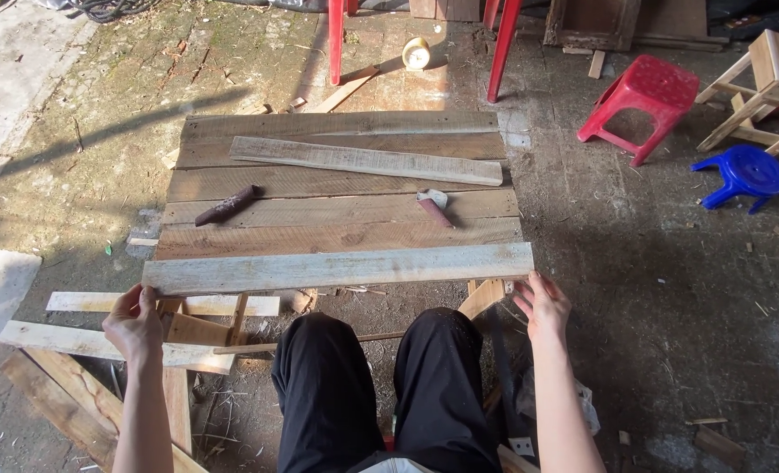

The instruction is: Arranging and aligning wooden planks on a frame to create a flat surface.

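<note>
Our left hand (133,322) has fingers curled round the L end of the pale plank (338,267), gripping it; our right hand (542,304) sits at the R end w/ fingers loosely spread, touching the plank's end/underside, so not a clear clamp. Plank's long axis runs L–R straight across us, just beyond the fingertips, both hands about equally near, one per end. It lies on the near edge of the board surface (337,188), w/ a loose slat (365,160), a dark stick (227,204) and a hammer (433,207) farther out.
</note>
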